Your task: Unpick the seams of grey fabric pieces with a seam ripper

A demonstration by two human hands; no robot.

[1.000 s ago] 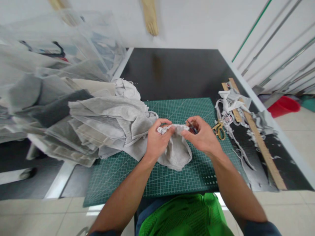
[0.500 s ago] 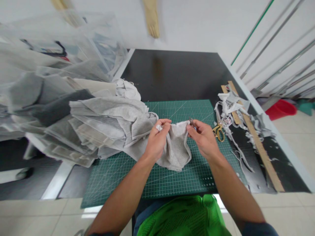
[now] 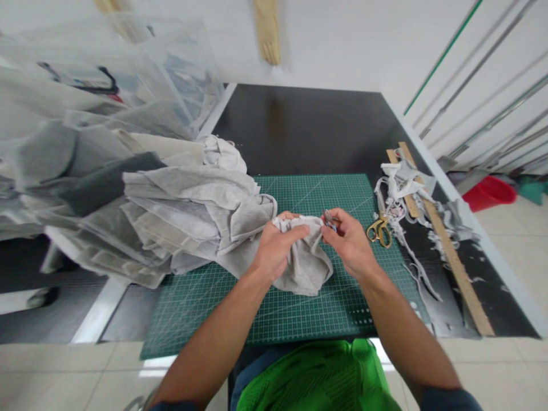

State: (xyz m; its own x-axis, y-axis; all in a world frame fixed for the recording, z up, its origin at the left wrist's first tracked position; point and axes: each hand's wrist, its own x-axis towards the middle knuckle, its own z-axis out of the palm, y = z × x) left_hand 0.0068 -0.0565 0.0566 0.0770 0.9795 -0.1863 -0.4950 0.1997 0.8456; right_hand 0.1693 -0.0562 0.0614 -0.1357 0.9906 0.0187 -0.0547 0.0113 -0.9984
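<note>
Grey fabric (image 3: 306,265) hangs in folds between my hands over the green cutting mat (image 3: 291,317). My left hand (image 3: 276,242) is closed on its upper edge, thumb lying across the cloth. At the other end of that edge, my right hand (image 3: 349,240) pinches the cloth between thumb and finger. Tucked in the same hand are small thread snips (image 3: 329,218), with a metal tip and a bit of blue showing; the rest is hidden by the fingers. To the left, the fabric runs towards a heap of grey cloth pieces (image 3: 205,200).
Gold-handled scissors (image 3: 380,231) lie at the mat's right edge, beside white and grey scraps (image 3: 402,182). A long wooden ruler (image 3: 458,262) lies along the table's right side. Behind the heap stands a clear plastic box (image 3: 180,74). A red bucket (image 3: 490,193) stands on the floor.
The fabric edge was stretched straighter between my hands half a second ago; now it is bunched and folded. My left thumb has moved right across the cloth, and my right hand stays near its end.
</note>
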